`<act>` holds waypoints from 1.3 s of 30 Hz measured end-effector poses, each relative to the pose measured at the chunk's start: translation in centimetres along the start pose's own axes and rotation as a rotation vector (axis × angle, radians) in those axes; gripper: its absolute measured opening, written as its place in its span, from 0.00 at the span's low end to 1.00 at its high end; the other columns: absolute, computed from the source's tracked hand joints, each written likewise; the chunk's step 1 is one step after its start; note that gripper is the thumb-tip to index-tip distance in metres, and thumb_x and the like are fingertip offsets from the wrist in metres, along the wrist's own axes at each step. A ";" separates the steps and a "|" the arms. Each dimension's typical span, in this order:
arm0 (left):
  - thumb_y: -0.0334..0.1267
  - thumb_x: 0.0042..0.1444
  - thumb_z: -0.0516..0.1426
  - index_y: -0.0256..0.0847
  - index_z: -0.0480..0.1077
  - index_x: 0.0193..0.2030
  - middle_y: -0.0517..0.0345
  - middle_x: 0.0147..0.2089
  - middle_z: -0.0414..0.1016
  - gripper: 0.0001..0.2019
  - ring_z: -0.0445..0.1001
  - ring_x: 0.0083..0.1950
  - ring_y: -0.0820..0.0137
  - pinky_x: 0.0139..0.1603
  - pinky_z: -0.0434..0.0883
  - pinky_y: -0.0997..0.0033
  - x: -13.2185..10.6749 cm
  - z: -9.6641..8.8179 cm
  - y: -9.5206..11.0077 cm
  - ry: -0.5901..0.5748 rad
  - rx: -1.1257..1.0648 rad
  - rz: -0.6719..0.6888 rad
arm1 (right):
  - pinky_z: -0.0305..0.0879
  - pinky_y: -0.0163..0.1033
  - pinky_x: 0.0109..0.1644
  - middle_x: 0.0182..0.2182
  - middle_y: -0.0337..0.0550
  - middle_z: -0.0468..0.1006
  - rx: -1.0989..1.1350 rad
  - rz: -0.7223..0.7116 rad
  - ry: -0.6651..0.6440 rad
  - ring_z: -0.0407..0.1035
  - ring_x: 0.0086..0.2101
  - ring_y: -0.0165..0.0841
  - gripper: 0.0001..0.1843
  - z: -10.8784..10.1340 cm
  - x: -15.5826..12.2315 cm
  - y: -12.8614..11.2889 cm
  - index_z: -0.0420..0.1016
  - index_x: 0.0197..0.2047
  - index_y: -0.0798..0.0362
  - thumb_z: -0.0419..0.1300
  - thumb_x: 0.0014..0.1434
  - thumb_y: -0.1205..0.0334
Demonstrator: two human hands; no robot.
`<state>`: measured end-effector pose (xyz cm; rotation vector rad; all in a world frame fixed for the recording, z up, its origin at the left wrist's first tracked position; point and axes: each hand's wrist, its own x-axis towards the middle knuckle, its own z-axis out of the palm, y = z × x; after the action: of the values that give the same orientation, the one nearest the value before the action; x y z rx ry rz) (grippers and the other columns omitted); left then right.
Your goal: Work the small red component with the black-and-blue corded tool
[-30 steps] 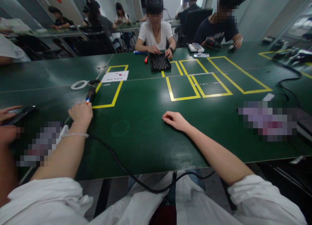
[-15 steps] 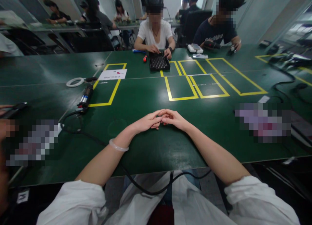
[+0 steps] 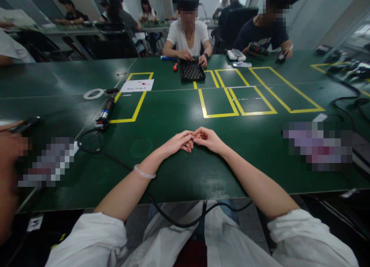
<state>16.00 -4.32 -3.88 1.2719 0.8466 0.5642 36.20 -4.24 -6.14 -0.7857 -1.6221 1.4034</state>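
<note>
My left hand (image 3: pixel 176 143) and my right hand (image 3: pixel 209 139) rest together on the green table (image 3: pixel 173 116), fingertips meeting in the middle. A tiny reddish piece (image 3: pixel 194 136) shows between the pinched fingertips of both hands; I cannot make out what it is. A pale bangle (image 3: pixel 143 172) circles my left wrist. The black electric screwdriver (image 3: pixel 105 112) lies alone to the far left, its cable (image 3: pixel 121 165) looping back toward my lap.
Yellow tape rectangles (image 3: pixel 219 101) mark the table. A white tape ring (image 3: pixel 93 94) and a white paper (image 3: pixel 137 85) lie at the left. Across the table a person handles a black tray (image 3: pixel 192 70); another person sits beside them. Someone's hand (image 3: pixel 10 143) is at far left.
My left hand let go of the screwdriver and moved right to meet my right hand. The fingertips now pinch a small reddish piece between them.
</note>
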 end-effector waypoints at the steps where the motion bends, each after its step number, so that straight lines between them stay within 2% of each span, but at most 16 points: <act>1: 0.56 0.59 0.60 0.35 0.65 0.51 0.56 0.33 0.73 0.26 0.75 0.32 0.72 0.38 0.75 0.69 0.0 0.0 0.0 0.010 0.013 0.001 | 0.62 0.34 0.32 0.26 0.34 0.72 -0.018 0.001 0.019 0.67 0.26 0.26 0.18 -0.1 0.0 0.1 0.72 0.40 0.54 0.69 0.55 0.51; 4: 0.57 0.58 0.60 0.35 0.66 0.43 0.56 0.33 0.73 0.24 0.75 0.33 0.72 0.38 0.76 0.70 0.1 0.1 -0.1 0.018 0.064 0.004 | 0.61 0.34 0.32 0.26 0.34 0.71 -0.071 -0.014 0.027 0.65 0.26 0.26 0.18 -0.4 0.0 0.2 0.72 0.41 0.54 0.68 0.56 0.51; 6: 0.57 0.58 0.60 0.35 0.66 0.41 0.56 0.34 0.73 0.23 0.75 0.34 0.73 0.38 0.76 0.70 0.1 0.1 -0.1 0.008 0.093 0.006 | 0.61 0.34 0.32 0.27 0.34 0.72 -0.116 -0.012 0.012 0.65 0.26 0.26 0.18 -0.4 0.0 0.1 0.72 0.41 0.54 0.67 0.56 0.50; 10: 0.56 0.57 0.61 0.35 0.66 0.41 0.56 0.35 0.73 0.22 0.75 0.35 0.72 0.38 0.76 0.70 0.1 0.0 -0.2 -0.001 0.101 0.006 | 0.61 0.34 0.32 0.28 0.35 0.72 -0.136 -0.015 0.000 0.65 0.27 0.27 0.18 -0.3 -0.1 -0.2 0.71 0.42 0.53 0.67 0.57 0.49; 15: 0.55 0.58 0.61 0.35 0.67 0.42 0.55 0.35 0.73 0.22 0.75 0.36 0.72 0.38 0.76 0.70 0.2 -0.2 -0.3 -0.001 0.095 0.008 | 0.65 0.35 0.33 0.27 0.35 0.73 -0.049 0.018 -0.001 0.69 0.28 0.28 0.21 -0.2 -0.1 -0.5 0.70 0.44 0.53 0.66 0.57 0.47; 22: 0.56 0.57 0.62 0.35 0.67 0.41 0.55 0.36 0.73 0.23 0.75 0.36 0.72 0.38 0.77 0.71 0.0 0.1 0.0 0.010 0.097 0.010 | 0.67 0.35 0.34 0.28 0.37 0.75 0.014 0.031 0.003 0.69 0.28 0.28 0.20 -0.3 0.0 -0.4 0.70 0.41 0.53 0.67 0.57 0.47; 27: 0.62 0.59 0.57 0.34 0.67 0.39 0.55 0.31 0.72 0.27 0.73 0.29 0.74 0.33 0.76 0.71 0.2 0.3 0.0 0.048 0.038 -0.017 | 0.67 0.35 0.35 0.32 0.38 0.75 -0.010 -0.021 0.016 0.69 0.29 0.28 0.19 -0.1 0.0 -0.2 0.70 0.43 0.52 0.66 0.58 0.47; 30: 0.62 0.59 0.57 0.34 0.67 0.36 0.56 0.28 0.71 0.27 0.71 0.26 0.75 0.31 0.74 0.72 0.2 0.2 0.0 0.049 0.068 -0.025 | 0.68 0.36 0.37 0.33 0.39 0.74 -0.090 -0.071 -0.001 0.68 0.31 0.29 0.17 -0.1 -0.1 -0.1 0.71 0.44 0.52 0.64 0.60 0.49; 33: 0.61 0.57 0.59 0.34 0.66 0.35 0.57 0.29 0.71 0.26 0.71 0.28 0.76 0.32 0.75 0.73 0.1 0.2 0.0 0.030 0.097 0.003 | 0.67 0.36 0.37 0.33 0.39 0.74 -0.137 -0.071 -0.003 0.68 0.31 0.29 0.16 -0.1 -0.1 0.1 0.71 0.44 0.52 0.64 0.61 0.50; 39: 0.59 0.57 0.60 0.34 0.66 0.37 0.57 0.32 0.70 0.25 0.72 0.32 0.75 0.33 0.76 0.73 0.0 0.1 0.0 0.033 0.115 0.022 | 0.68 0.36 0.37 0.33 0.40 0.76 -0.087 -0.016 0.005 0.70 0.32 0.30 0.18 -0.1 0.0 0.0 0.70 0.42 0.53 0.64 0.60 0.48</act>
<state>16.12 -4.41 -3.87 1.3809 0.9041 0.5624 36.31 -4.20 -6.18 -0.8240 -1.6912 1.3257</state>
